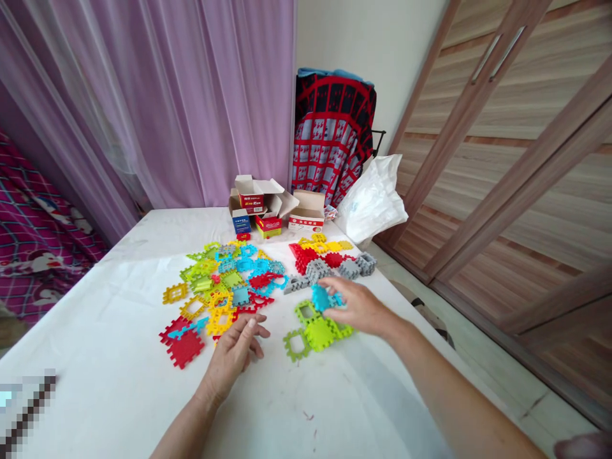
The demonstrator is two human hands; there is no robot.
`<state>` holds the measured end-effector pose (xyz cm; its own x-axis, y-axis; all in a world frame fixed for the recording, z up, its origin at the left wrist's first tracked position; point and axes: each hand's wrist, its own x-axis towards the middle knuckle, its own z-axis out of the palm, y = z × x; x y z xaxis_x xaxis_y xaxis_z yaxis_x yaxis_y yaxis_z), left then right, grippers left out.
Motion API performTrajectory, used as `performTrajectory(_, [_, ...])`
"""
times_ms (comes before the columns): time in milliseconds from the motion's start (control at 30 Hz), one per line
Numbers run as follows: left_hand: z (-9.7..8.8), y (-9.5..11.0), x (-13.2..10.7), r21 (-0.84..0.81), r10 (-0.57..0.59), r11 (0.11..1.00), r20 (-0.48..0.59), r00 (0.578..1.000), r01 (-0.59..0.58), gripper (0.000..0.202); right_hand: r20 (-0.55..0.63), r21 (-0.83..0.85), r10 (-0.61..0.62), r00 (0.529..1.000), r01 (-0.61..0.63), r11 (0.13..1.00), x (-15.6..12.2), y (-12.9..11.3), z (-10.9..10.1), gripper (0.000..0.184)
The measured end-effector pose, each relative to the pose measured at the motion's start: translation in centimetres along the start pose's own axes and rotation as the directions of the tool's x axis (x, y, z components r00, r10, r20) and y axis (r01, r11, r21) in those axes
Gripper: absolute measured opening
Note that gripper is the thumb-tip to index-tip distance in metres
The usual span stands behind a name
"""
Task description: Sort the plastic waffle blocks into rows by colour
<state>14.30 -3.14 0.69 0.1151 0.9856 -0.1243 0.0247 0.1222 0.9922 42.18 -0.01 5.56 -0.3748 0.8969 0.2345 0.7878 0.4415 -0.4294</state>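
Observation:
My right hand [356, 306] has its thumb and fingers closed around a blue interlocking plastic tile [320, 298], above a group of lime-green tiles [319, 335]. Another blue piece shows partly behind the fingers. My left hand [239, 347] is open with its fingers loosely bent, at the near edge of a mixed pile. In that pile lie yellow tiles [220, 317], blue tiles [246, 258], green tiles [232, 278] and red tiles [185, 349]. Just beyond my right hand stand grey tiles [318, 271] in a row, with red ones [303, 256] behind them.
Open cardboard boxes [306, 210] stand at the far edge of the white-covered table [119, 306]. A white plastic bag [373, 197] sits at the far right corner. Yellow tiles [335, 246] lie behind the red ones. A wooden wardrobe [507, 166] is to the right.

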Motion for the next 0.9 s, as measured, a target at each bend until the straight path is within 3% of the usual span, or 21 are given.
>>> performTrajectory(100, [0.0,-0.5,0.3,0.015,-0.015,1.0,-0.022,1.0,0.015,0.06,0.054,-0.201,0.141,0.989,-0.128,0.971,-0.1,6.4,-4.3,0.053])
performTrajectory(233, [0.5,-1.1,0.5,0.035,-0.024,0.999,0.011,1.0,0.024,0.064,0.28,-0.416,0.2,0.939,-0.069,0.907,0.3,11.5,-6.6,0.045])
performTrajectory(400, [0.9,-1.0,0.1,0.09,-0.007,0.996,0.031,0.999,0.005,0.06,0.394,-0.437,0.15,0.907,0.041,0.899,1.4,12.4,-5.5,0.043])
performTrajectory(600, [1.0,-0.6,-0.1,0.131,0.007,0.991,0.035,0.999,-0.012,0.059,0.458,-0.436,0.133,0.879,0.092,0.895,2.0,12.6,-4.7,0.046])
performTrajectory(900, [1.0,-0.6,-0.2,0.142,-0.019,0.99,0.029,0.999,0.015,0.06,0.44,-0.462,0.153,0.885,0.077,0.883,1.3,14.5,-5.0,0.04])
